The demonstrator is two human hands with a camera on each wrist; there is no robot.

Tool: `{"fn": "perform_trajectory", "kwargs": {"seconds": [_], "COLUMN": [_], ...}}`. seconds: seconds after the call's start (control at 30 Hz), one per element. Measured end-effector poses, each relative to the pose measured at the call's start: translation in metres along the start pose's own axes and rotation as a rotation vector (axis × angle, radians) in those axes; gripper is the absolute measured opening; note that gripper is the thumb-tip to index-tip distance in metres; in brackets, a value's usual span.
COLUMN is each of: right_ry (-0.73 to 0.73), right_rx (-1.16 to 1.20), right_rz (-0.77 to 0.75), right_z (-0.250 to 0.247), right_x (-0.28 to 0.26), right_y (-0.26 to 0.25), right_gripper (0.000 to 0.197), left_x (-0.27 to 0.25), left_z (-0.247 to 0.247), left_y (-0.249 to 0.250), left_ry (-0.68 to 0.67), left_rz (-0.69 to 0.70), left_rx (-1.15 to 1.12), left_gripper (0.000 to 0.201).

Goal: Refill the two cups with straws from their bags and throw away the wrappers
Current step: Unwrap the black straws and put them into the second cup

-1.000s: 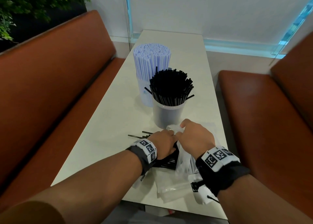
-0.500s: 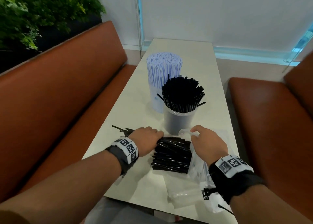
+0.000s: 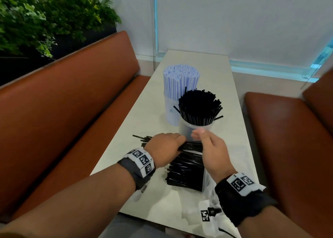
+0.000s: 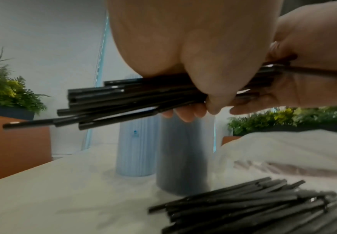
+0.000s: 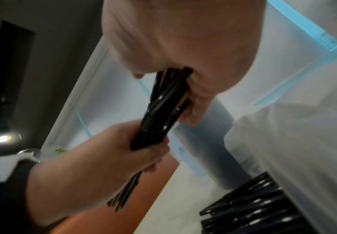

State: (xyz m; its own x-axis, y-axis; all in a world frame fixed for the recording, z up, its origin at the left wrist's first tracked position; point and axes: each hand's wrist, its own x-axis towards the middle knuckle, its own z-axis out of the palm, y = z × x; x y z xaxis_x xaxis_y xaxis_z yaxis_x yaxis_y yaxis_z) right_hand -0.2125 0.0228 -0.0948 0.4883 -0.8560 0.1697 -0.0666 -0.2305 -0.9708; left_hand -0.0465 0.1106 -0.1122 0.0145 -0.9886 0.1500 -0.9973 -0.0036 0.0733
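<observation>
- Both hands have lifted a bundle of black straws (image 4: 127, 98) off the loose pile (image 3: 185, 169) just before the black-straw cup (image 3: 195, 129).
- Left hand (image 3: 164, 150) fingers clamp one end; right hand (image 3: 212, 151) fingers clamp the other.
- Next, probably into that cup.

place: looks like a cafe or fast-food booth
seating: brown padded benches (image 3: 72, 111) both sides of a long pale tabletop (image 3: 198, 66)
supplies: cups of straws (image 3: 199, 104)
decor: planter greenery (image 3: 45, 16) behind the bench
</observation>
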Motion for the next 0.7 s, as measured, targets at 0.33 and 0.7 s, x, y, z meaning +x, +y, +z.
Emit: {"fn": "perform_trajectory", "kwargs": {"seconds": [0.33,0.7], "right_ry": [0.191,0.122], "right_rx": [0.150,0.659], "right_rz": [0.077,0.596], "right_z": [-0.009,-0.011], "right_x": [0.008,0.012], "right_y": [-0.003,-0.005], "right_gripper": [0.047,0.064], "left_x": [0.014,0.040], "left_z": [-0.011,-0.095], "left_y": [0.043,0.047], "left_ry": [0.097,0.785], "left_rz": [0.003,-0.270], "left_rx": [-0.152,-1.723], "left_gripper": [0.022,0.010]}}
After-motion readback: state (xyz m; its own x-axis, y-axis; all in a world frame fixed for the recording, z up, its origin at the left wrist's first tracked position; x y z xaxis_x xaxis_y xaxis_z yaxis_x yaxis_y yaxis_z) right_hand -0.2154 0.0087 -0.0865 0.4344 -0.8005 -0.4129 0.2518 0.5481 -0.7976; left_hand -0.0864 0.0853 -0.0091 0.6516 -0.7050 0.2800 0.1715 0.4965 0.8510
